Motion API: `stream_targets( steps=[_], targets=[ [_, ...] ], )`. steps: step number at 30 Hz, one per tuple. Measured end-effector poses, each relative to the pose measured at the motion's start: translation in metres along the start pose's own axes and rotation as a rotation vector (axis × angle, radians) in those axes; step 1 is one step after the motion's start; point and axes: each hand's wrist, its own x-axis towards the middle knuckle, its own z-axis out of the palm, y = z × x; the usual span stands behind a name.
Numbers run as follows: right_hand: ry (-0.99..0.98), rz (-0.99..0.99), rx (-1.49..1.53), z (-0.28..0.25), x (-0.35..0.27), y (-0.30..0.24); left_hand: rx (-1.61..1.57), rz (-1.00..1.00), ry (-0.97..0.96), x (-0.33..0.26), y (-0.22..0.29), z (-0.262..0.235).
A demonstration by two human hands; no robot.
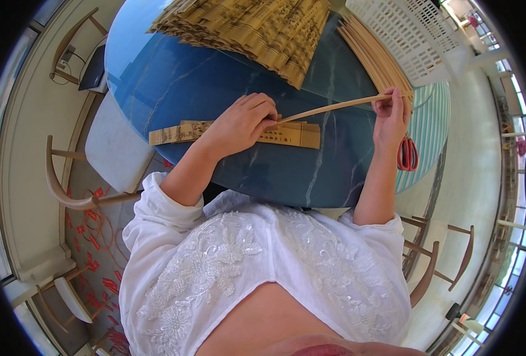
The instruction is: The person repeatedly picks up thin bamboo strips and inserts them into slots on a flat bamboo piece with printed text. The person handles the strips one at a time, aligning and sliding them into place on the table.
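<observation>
A thin bamboo strip point(334, 107) is spanning both hands above the blue table's point(186, 83) near edge. The right hand point(391, 115) is pinching its far end; the left hand point(242, 121) is closing on its other end, pressing a flat bamboo-slat mat point(177, 133). Red scissors point(407, 154) are lying near the right edge.

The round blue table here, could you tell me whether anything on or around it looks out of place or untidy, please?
The blue table itself looks orderly: slips stacked, red scissors near the right hand, the left hand on the short strip mat. The one untidy spot is the floor at the left, where red scraps lie scattered under the chair.
</observation>
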Motion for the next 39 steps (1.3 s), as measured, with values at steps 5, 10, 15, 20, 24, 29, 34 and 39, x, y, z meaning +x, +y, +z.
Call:
stream_targets(
  steps=[5,10,15,20,24,29,34,39],
  targets=[
    [-0.078,0.017,0.027,0.004,-0.004,0.001,-0.019,-0.002,0.063,-0.001,-0.002,0.002],
    [-0.287,0.191,-0.029,0.022,-0.017,0.010,0.012,-0.014,0.140,0.000,0.000,-0.002],
    [-0.333,0.309,0.027,0.030,-0.022,0.016,0.091,-0.065,0.261,0.000,0.001,-0.004],
    [-0.210,0.234,0.112,0.015,-0.010,0.014,0.248,-0.105,0.380,0.001,-0.003,-0.007],
    [-0.264,0.248,0.117,0.016,-0.010,0.015,0.245,-0.074,0.384,-0.001,-0.004,-0.005],
    [-0.424,0.429,-0.042,0.035,-0.025,0.017,0.235,-0.101,0.396,-0.001,-0.004,-0.004],
    [-0.357,0.474,0.047,0.041,-0.026,0.013,0.252,-0.082,0.410,-0.002,-0.005,-0.002],
    [-0.253,0.362,0.198,0.023,-0.013,0.016,0.315,-0.057,0.440,-0.001,-0.007,-0.004]
  ],
)
